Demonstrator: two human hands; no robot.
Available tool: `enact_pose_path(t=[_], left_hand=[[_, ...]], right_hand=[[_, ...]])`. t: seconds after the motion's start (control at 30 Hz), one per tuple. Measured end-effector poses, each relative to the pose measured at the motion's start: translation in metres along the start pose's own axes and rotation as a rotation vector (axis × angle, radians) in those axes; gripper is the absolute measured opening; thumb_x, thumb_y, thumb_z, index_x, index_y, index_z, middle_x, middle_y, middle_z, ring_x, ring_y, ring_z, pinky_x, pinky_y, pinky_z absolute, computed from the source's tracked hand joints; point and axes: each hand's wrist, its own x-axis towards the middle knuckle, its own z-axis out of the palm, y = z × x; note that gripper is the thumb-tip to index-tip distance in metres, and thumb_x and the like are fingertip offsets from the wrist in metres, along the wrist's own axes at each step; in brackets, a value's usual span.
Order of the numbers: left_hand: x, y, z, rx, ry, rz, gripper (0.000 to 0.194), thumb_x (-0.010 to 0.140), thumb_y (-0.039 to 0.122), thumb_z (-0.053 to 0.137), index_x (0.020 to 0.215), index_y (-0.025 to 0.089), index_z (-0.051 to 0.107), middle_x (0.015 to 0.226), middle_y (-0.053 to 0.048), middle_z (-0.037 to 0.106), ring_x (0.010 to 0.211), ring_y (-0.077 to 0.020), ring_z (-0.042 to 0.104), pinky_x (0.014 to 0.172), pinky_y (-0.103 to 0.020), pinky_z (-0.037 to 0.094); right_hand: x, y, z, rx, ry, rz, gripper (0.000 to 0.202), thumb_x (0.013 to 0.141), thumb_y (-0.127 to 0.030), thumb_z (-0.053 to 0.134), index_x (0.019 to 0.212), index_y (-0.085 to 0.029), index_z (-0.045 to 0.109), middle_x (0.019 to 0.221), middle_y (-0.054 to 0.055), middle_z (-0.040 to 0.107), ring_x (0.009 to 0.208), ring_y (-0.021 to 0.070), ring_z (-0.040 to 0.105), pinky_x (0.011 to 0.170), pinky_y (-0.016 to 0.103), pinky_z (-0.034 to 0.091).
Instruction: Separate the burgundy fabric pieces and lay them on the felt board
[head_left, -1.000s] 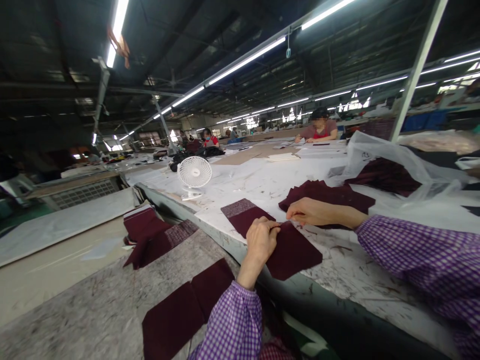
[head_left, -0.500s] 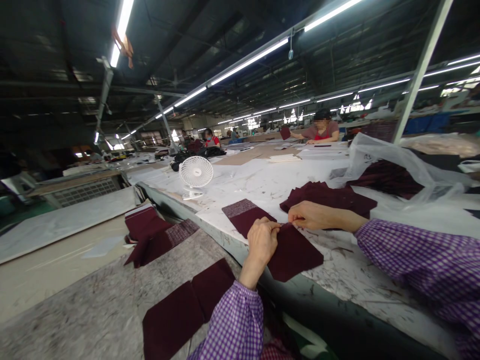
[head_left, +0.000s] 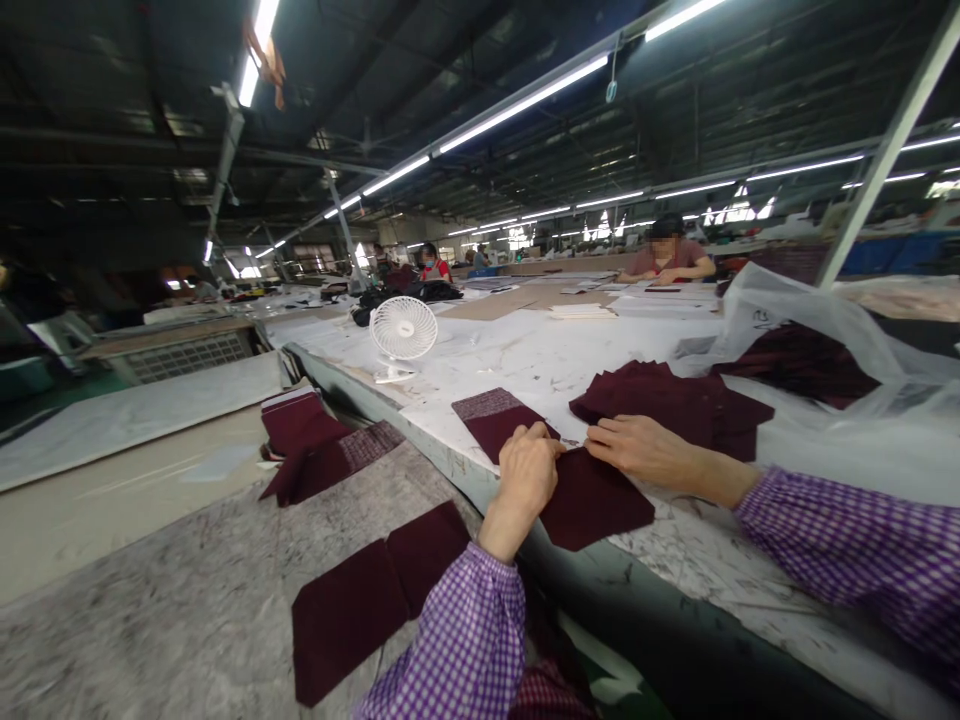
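Note:
A dark maroon fabric piece (head_left: 596,500) with clipped corners lies at the white table's near edge and hangs slightly over it. My left hand (head_left: 527,468) is closed, its fingertips pinching the upper left corner of that piece. At the top edge, my right hand (head_left: 626,445) has its fingers drawn together on the cloth, with the thumb partly hidden. Just beyond my left hand is another maroon piece with a speckled grey band (head_left: 491,405). Behind my right hand lies a spread stack of maroon pieces (head_left: 667,395).
A white fan (head_left: 403,328) stands on the white table (head_left: 517,345). Clear plastic (head_left: 795,310) partly covers more maroon cloth at right. On the lower grey surface (head_left: 187,560) lie joined maroon pieces (head_left: 352,610) and a folded bundle (head_left: 300,425). A co-worker (head_left: 667,255) sits across the table.
My right hand's fingers have flattened down onto the fabric's top edge. My left hand stays at its corner. The view has shifted slightly, and the far co-worker's raised maroon piece is lowered.

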Motion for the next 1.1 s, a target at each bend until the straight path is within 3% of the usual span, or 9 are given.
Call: enact_pose_path(t=[0.17,0.27,0.33,0.47,0.77,0.93,1.1], left_hand=[[-0.001,0.0,0.001,0.005,0.019,0.019,0.03,0.09,0.02,0.045,0.092,0.027,0.074,0.093,-0.004,0.062,0.087,-0.0204,0.05,0.077,-0.032,0.042],[-0.001,0.001,0.002,-0.013,0.045,0.031,0.031,0.089,0.018,0.044,0.092,0.027,0.074,0.091,-0.005,0.061,0.086,-0.0214,0.05,0.076,-0.033,0.042],[-0.001,0.001,0.003,-0.025,0.062,0.037,0.032,0.089,0.017,0.044,0.092,0.027,0.074,0.09,-0.006,0.061,0.085,-0.0214,0.05,0.077,-0.033,0.042],[0.0,-0.002,0.005,-0.06,0.071,0.035,0.03,0.089,0.018,0.046,0.092,0.027,0.074,0.09,-0.006,0.061,0.085,-0.0206,0.05,0.077,-0.032,0.043],[-0.012,-0.028,-0.007,-0.172,0.089,0.084,0.028,0.089,0.014,0.047,0.088,0.021,0.073,0.086,-0.003,0.063,0.085,-0.0166,0.054,0.081,-0.028,0.044],[-0.02,-0.031,-0.012,-0.101,0.096,0.152,0.031,0.093,0.018,0.041,0.095,0.024,0.071,0.088,-0.004,0.061,0.085,-0.0177,0.051,0.079,-0.031,0.044],[-0.022,-0.032,-0.01,-0.024,0.1,0.183,0.032,0.094,0.019,0.04,0.1,0.024,0.07,0.092,-0.006,0.06,0.087,-0.0187,0.05,0.08,-0.032,0.043]], right_hand=[[-0.011,0.008,-0.003,0.112,0.017,0.153,0.031,0.085,-0.005,0.044,0.105,-0.016,0.065,0.092,0.009,0.063,0.083,0.0221,0.057,0.077,0.038,0.046],[-0.008,0.007,-0.011,0.326,0.1,0.26,0.041,0.084,-0.004,0.037,0.114,-0.017,0.062,0.108,0.01,0.062,0.093,0.0203,0.058,0.083,0.035,0.048],[-0.004,0.002,-0.013,0.485,0.131,0.268,0.043,0.086,-0.006,0.033,0.117,-0.017,0.06,0.115,0.01,0.06,0.099,0.0189,0.059,0.087,0.032,0.048],[0.003,-0.009,-0.01,0.63,0.064,0.275,0.039,0.087,-0.008,0.035,0.11,-0.016,0.065,0.11,0.01,0.065,0.098,0.0203,0.062,0.089,0.032,0.05],[0.003,-0.01,-0.017,0.62,-0.04,0.269,0.041,0.089,-0.01,0.032,0.11,-0.016,0.066,0.115,0.011,0.063,0.099,0.0217,0.061,0.087,0.032,0.049],[0.009,-0.009,-0.025,0.586,-0.083,0.2,0.042,0.087,-0.009,0.036,0.116,-0.019,0.065,0.105,0.011,0.063,0.094,0.0221,0.059,0.081,0.032,0.048],[0.022,-0.006,-0.035,0.413,-0.217,0.112,0.057,0.081,0.0,0.039,0.128,-0.024,0.058,0.093,0.01,0.06,0.08,0.0206,0.058,0.07,0.03,0.043]])
